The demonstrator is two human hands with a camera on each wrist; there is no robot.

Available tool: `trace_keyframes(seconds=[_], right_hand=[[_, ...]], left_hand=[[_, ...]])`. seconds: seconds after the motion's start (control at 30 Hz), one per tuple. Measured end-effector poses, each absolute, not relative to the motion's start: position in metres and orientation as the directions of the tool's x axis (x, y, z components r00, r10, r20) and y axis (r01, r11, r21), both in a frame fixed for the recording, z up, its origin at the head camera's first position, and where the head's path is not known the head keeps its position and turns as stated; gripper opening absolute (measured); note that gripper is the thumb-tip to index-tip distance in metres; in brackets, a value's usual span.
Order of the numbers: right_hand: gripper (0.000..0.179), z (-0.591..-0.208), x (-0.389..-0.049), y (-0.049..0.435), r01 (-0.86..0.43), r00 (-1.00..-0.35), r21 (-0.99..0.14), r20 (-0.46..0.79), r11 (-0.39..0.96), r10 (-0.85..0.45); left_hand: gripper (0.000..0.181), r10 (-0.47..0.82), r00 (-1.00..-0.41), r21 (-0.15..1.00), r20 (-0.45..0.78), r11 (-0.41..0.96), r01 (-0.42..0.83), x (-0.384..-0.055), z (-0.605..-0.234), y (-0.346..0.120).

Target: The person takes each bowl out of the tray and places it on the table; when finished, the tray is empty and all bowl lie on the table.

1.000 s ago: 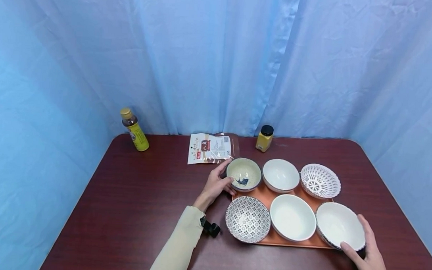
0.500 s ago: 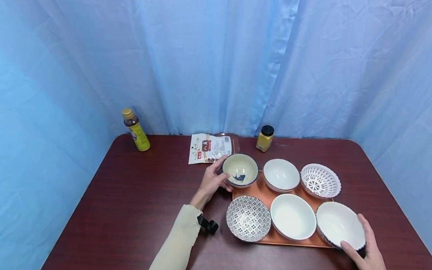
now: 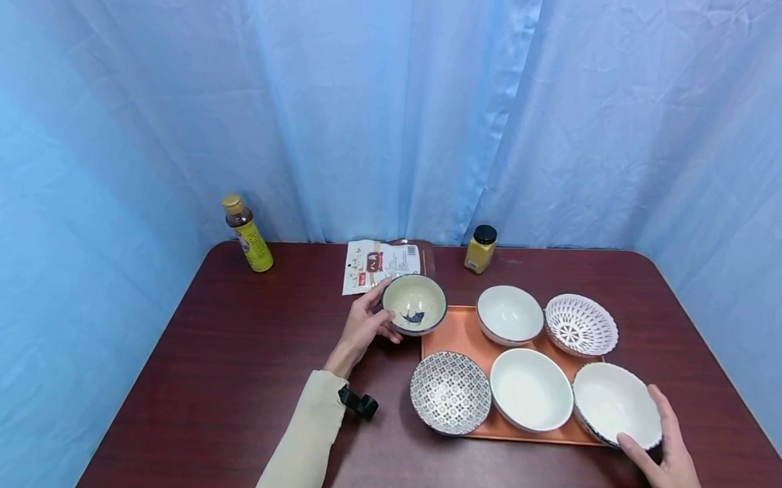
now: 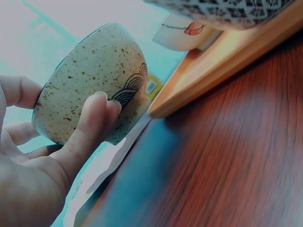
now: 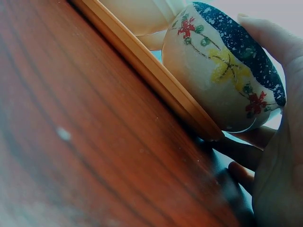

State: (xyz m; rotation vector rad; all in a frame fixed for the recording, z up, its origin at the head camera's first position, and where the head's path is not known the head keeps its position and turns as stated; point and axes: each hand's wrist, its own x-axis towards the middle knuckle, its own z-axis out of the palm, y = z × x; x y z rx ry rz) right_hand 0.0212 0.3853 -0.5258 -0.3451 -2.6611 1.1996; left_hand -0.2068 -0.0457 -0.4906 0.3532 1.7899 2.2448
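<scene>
My left hand (image 3: 364, 326) holds a small beige bowl (image 3: 415, 302) by its left side, fingers at the rim and thumb on its wall. A blue fish is painted inside it; speckles and dark wave arcs cover its outside (image 4: 94, 75) in the left wrist view. It is raised just beyond the left edge of the orange tray (image 3: 455, 331). At the tray's front right corner my right hand (image 3: 673, 458) grips a white bowl (image 3: 617, 403) by its outer side. Red and yellow flowers and a dark blue band decorate that bowl's wall (image 5: 213, 66) in the right wrist view.
On the tray also stand a grey-patterned bowl (image 3: 450, 393), two plain white bowls, one behind (image 3: 510, 314) and one in front (image 3: 531, 390), and a bowl with a lattice pattern (image 3: 581, 324). Behind lie a food pouch (image 3: 380, 264), a yellow jar (image 3: 480, 251) and a yellow-labelled bottle (image 3: 252, 240).
My left hand has lifted the beige bowl off the tray's back left corner and carried it leftward, uncovering that corner. The right hand keeps its grip, nearly unmoved.
</scene>
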Motion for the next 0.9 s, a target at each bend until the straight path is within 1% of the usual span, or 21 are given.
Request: trace_keyframes(seconds=[0.13,0.37,0.6,0.9], right_hand=[[0.087,-0.527,0.020,0.385,0.101,-0.951,-0.753,0.118,0.650,0.284],[0.088,-0.527,0.020,0.386,0.101,-0.952,-0.756,0.117,0.647,0.284],[0.088,-0.528,0.019,0.385,0.034,-0.946,-0.760,0.184,0.649,0.265],[0.088,-0.528,0.020,0.385,0.028,-0.946,-0.758,0.190,0.651,0.262]], left_hand=[[0.071,0.323,-0.946,0.976,0.025,-0.211,-0.046,-0.206,-0.491,-0.057],[0.071,0.292,-0.956,0.981,0.011,-0.190,-0.046,-0.207,-0.494,-0.075],[0.071,0.260,-0.966,0.984,0.003,-0.175,-0.044,-0.207,-0.497,-0.094],[0.070,0.222,-0.975,0.983,-0.017,-0.175,-0.057,-0.206,-0.504,-0.111]])
